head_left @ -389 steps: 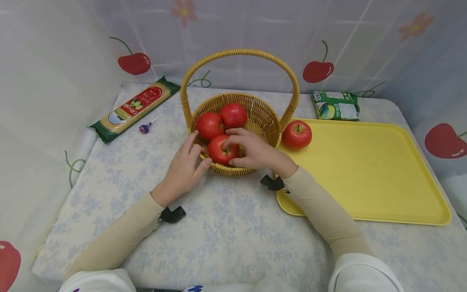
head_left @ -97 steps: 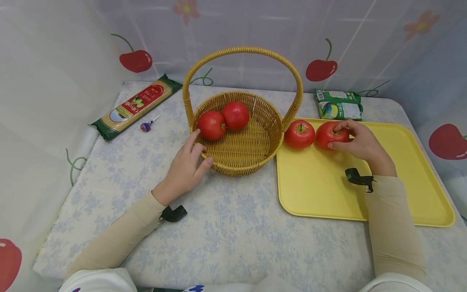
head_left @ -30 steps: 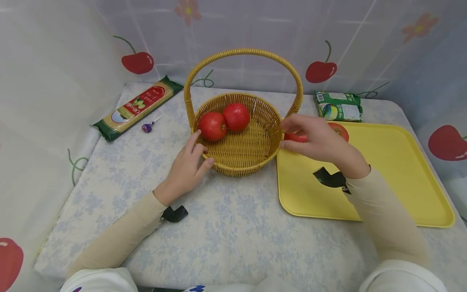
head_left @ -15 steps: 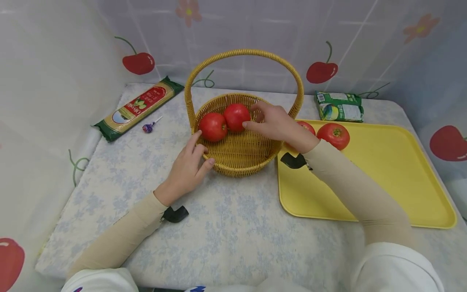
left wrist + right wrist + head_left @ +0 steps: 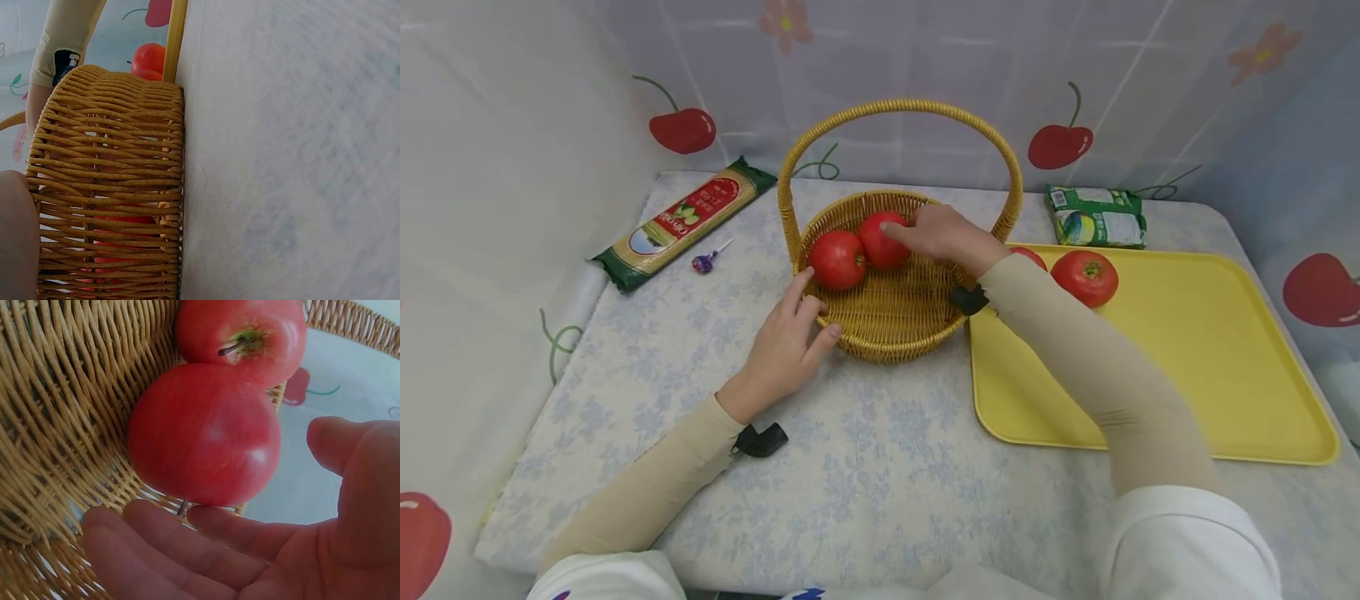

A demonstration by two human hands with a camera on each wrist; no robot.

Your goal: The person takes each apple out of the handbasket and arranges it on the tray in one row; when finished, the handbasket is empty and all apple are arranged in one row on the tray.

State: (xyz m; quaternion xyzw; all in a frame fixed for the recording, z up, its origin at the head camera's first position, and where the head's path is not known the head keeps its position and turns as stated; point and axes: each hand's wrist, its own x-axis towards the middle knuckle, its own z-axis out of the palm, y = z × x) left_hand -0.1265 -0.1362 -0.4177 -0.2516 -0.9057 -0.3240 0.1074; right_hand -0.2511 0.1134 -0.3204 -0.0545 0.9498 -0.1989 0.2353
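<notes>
A yellow wicker basket (image 5: pixel 891 346) with a tall handle stands mid-table, holding two red apples, the left one (image 5: pixel 835 261) and the rear one (image 5: pixel 880 243). My left hand (image 5: pixel 778 357) holds its left front rim, fingers over the edge. In the left wrist view, woven wall (image 5: pixel 112 156) fills much of the frame. My right hand (image 5: pixel 951 236) reaches inside to the rear apple. From the right wrist, this apple (image 5: pixel 203 434) sits between spread thumb and extended fingers (image 5: pixel 231 534); the thumb is apart from it. Two more apples, one (image 5: pixel 1085 277) plain and one (image 5: pixel 1028 255) partly hidden, are on the tray.
The yellow tray (image 5: pixel 1195 358) lies right of the basket. Behind it is a green packet (image 5: pixel 1097 218). To the left are a long pasta-like packet (image 5: pixel 685 223) and a lollipop (image 5: pixel 703 263). A patterned curtain backs the table.
One apple went from the basket to the tray, beside the one there. Since then my right hand has swung back left into the basket to the rear apple. My left hand has stayed put.
</notes>
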